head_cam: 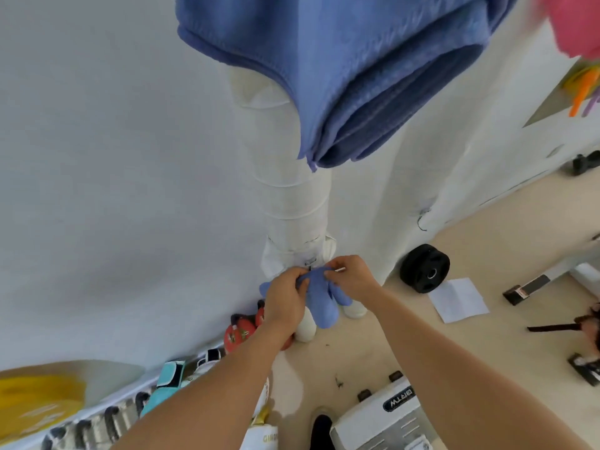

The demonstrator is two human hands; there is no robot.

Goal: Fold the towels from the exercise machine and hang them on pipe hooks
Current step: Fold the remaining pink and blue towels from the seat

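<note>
Both hands are down low on the white pipe [293,203]. The left hand [285,295] and right hand [352,277] pinch the top edge of a small blue towel [319,300] between curled fingers, 1 hand either side, right against the pipe's lower collar. The towel hangs straight down below the fingers, long axis vertical. Any hook is hidden behind the fingers, so seating the edge looks like the job in hand, judged by touch. A larger folded blue towel [357,76] already hangs higher up.
</note>
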